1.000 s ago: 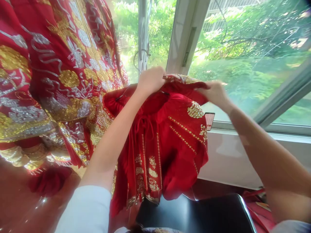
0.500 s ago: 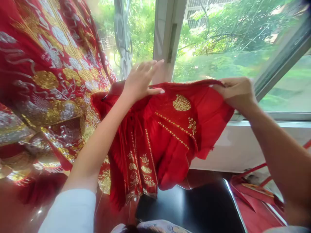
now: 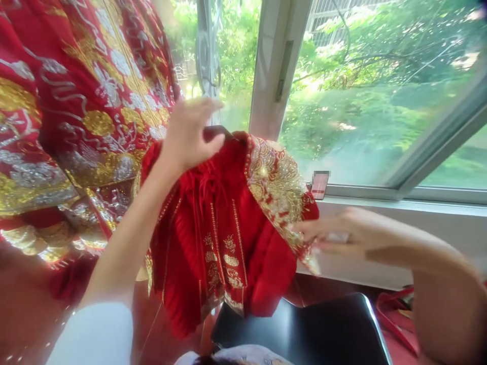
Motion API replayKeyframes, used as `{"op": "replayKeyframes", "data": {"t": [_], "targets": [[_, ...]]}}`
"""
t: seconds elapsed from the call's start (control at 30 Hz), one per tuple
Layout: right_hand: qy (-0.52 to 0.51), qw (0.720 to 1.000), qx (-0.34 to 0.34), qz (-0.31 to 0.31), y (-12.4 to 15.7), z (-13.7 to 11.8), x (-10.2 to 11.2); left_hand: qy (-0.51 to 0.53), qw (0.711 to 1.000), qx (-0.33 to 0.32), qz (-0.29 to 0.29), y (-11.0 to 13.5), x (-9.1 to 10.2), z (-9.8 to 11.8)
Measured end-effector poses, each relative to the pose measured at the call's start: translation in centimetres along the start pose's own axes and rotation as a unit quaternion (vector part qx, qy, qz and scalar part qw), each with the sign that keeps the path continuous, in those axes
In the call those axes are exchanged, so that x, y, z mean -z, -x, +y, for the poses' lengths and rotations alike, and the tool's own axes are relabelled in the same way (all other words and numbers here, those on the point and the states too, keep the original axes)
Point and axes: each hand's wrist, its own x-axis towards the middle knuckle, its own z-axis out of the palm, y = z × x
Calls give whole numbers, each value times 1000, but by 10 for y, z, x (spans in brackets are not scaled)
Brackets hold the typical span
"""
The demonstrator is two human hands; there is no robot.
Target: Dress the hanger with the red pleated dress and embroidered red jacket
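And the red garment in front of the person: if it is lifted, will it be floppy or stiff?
The red garment will probably be floppy, since its cloth falls in soft folds. Its gold-embroidered panel may be somewhat stiffer and heavier, because shiny decoration covers it densely.

Daylit foliage (image 3: pixel 380 101) fills the window (image 3: pixel 342 157) above a pale wall (image 3: pixel 456 223); a black seat (image 3: pixel 323 329) stands over reddish floor (image 3: pixel 152 324).

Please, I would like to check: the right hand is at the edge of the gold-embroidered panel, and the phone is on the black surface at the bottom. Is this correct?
Not quite. The phone is on the window sill, not the black surface, as the head view shows. The right hand is indeed at the edge of the gold-embroidered panel.
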Motion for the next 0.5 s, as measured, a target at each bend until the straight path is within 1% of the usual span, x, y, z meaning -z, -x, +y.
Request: {"op": "replayKeyframes", "data": {"t": [0.03, 0.07, 0.13, 0.17, 0.2, 0.27, 0.3, 0.37, 0.43, 0.5], "targets": [[-31, 999, 10, 43, -14, 3, 5, -22, 999, 35, 13, 14, 10, -11], [-48, 993, 8, 111, -30, 8, 11, -45, 996, 75, 27, 29, 17, -22], [-46, 963, 7, 266, -64, 25, 22, -68, 986, 153, 30, 55, 26, -44], [-43, 951, 20, 307, -82, 34, 25, -66, 980, 184, 21, 66, 27, -53], [-46, 948, 43, 312, -98, 42, 26, -58, 976, 209, 8, 73, 27, -61], [-67, 958, 77, 269, -127, 52, 21, -38, 968, 249, -6, 80, 26, -73], [-78, 962, 82, 248, -138, 54, 16, -32, 963, 267, -2, 79, 27, -77], [-90, 966, 79, 230, -154, 52, 2, -25, 955, 295, 31, 68, 33, -82], [-94, 961, 79, 248, -162, 47, -11, -20, 949, 306, 70, 54, 43, -85], [-104, 956, 80, 264, -164, 43, -20, -30, 950, 298, 90, 43, 53, -82]]}}
